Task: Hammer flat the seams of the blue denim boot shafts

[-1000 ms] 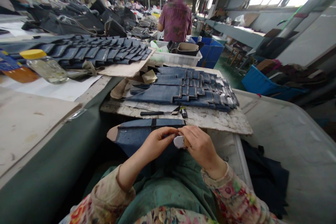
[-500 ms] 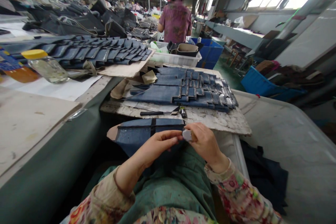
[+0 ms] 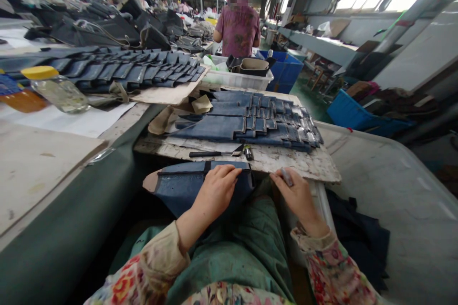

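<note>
A dark blue leather-like piece (image 3: 182,186) with black strips and a pale brown left tip lies across my lap against the bench edge. My left hand (image 3: 218,188) grips it near its right end, fingers bent over the upper edge. To the right, apart from the piece, my right hand (image 3: 298,198) is closed in a pinch. A small grey-white thing (image 3: 286,177) shows at its fingers; its kind is unclear. Just beyond, a hammer (image 3: 247,152) with a black handle lies on the worn board (image 3: 286,167).
Overlapping blue pieces (image 3: 222,126) cover the board behind the hammer. A capped jar (image 3: 62,93) stands at left. A white crate (image 3: 246,80) and a blue bin (image 3: 282,74) are farther back, near a person (image 3: 238,28). A large pale tub (image 3: 393,190) is at right.
My hands, close together before at the piece's right end, have parted. The left has turned over onto the piece; the right has moved right with the small grey-white thing.
</note>
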Motion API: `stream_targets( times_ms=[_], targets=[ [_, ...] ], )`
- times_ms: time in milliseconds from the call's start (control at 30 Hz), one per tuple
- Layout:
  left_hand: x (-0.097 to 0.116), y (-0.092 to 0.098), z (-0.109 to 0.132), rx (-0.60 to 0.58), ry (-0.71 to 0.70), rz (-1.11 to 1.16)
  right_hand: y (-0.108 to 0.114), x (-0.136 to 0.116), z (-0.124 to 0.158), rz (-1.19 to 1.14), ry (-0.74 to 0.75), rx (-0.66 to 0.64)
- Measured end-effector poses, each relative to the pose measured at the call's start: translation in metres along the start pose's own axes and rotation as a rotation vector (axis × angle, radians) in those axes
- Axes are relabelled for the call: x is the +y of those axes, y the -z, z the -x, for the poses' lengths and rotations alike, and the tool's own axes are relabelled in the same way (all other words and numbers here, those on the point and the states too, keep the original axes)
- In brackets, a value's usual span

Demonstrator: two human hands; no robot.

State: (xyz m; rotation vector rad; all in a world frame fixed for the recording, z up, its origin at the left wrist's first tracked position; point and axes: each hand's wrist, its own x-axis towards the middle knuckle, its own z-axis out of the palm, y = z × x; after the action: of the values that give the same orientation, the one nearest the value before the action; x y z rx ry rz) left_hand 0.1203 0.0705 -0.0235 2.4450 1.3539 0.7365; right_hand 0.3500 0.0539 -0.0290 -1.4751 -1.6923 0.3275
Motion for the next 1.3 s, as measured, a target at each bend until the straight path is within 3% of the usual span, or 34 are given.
stream_targets(
  times_ms=[167,433,567,667,800,967,1100,1300],
  targets=[
    [-0.005,-0.015,0.001,-0.030,-0.105,-0.265,-0.032,0.014,0.014,-0.109,0.053,-0.209],
    [-0.010,-0.024,0.014,-0.021,-0.188,-0.378,-0.053,0.026,-0.003,-0.138,0.055,-0.256],
    [-0.003,-0.021,0.006,-0.044,-0.107,-0.374,-0.061,0.034,-0.003,-0.130,-0.017,-0.280],
    [0.005,-0.019,-0.005,-0.108,-0.059,-0.354,-0.060,0.032,0.006,-0.152,-0.034,-0.272],
    [0.008,-0.023,-0.014,-0.185,-0.101,-0.298,-0.051,0.020,0.022,-0.089,0.009,-0.236],
    [0.008,-0.030,-0.015,-0.209,-0.129,-0.293,-0.040,0.013,0.035,-0.056,0.163,-0.301],
    [0.007,-0.031,-0.013,-0.228,-0.166,-0.343,-0.033,0.019,0.033,-0.044,0.160,-0.364],
    [0.003,-0.028,-0.013,-0.252,-0.155,-0.349,-0.032,0.021,0.014,0.055,0.048,-0.189]
  ],
)
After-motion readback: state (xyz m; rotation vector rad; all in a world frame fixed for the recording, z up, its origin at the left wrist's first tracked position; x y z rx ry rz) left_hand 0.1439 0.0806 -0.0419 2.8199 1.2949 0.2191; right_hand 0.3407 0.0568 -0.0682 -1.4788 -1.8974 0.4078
